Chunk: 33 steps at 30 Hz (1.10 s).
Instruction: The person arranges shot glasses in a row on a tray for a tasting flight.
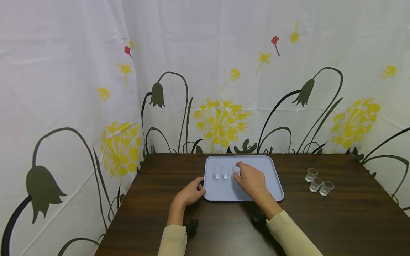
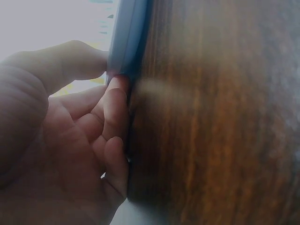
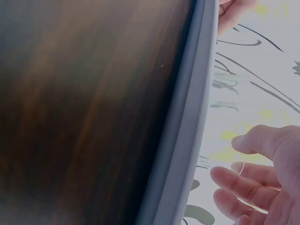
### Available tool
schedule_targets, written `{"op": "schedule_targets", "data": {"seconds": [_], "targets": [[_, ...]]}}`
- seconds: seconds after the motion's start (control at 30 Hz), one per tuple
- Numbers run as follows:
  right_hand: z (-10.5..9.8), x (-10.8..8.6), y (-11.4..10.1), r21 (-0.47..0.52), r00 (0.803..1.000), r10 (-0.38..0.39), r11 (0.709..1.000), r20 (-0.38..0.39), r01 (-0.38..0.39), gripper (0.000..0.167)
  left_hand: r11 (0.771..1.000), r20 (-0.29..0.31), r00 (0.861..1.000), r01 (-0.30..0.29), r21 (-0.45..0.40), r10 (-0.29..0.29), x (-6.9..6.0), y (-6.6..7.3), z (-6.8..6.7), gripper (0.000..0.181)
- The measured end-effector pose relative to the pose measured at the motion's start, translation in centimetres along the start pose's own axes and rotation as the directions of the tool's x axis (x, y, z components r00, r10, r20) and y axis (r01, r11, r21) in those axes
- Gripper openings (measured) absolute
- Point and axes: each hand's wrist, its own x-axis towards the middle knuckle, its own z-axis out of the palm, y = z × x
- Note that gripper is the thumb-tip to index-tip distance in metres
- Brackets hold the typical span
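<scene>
A pale blue tray (image 1: 269, 185) lies on the dark wooden table. My left hand (image 1: 189, 192) grips its left edge; in the left wrist view the thumb touches the tray rim (image 2: 129, 37) and fingertips reach its underside. Over the middle of the tray, my right hand (image 1: 253, 179) holds a small clear cup (image 1: 235, 169) between thumb and fingers. To the left of that cup, two similar clear cups (image 1: 218, 175) stand side by side on the tray. The right wrist view shows little of the held cup, only a faint curved rim by the fingers.
Three more clear cups (image 1: 315, 185) stand grouped on the table (image 1: 358, 213), right of the tray. A white curtain (image 1: 205, 46) printed with flowers hangs behind the table and along its left side. Dark wrist devices (image 1: 192, 227) sit under the forearms.
</scene>
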Motion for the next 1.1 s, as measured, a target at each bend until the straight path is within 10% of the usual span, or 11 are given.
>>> {"op": "schedule_targets", "data": {"seconds": [0.4,0.83,1.1], "targets": [[0.2,0.2,0.0,0.051,0.999,0.010,0.999,0.031,-0.012,0.037,1.000,0.030,1.000,-0.002,-0.003,0.002,-0.1,0.1,-0.3,0.066],[0.1,0.1,-0.1,0.053,0.999,0.015,0.998,0.051,-0.017,0.046,0.999,-0.013,0.999,0.046,-0.028,-0.046,-3.0,4.9,-1.0,0.059],[-0.2,0.0,-0.2,0.062,0.997,0.026,0.998,0.069,-0.030,0.047,1.000,0.002,1.000,-0.020,-0.003,0.020,-1.4,1.9,-0.5,0.061]]}}
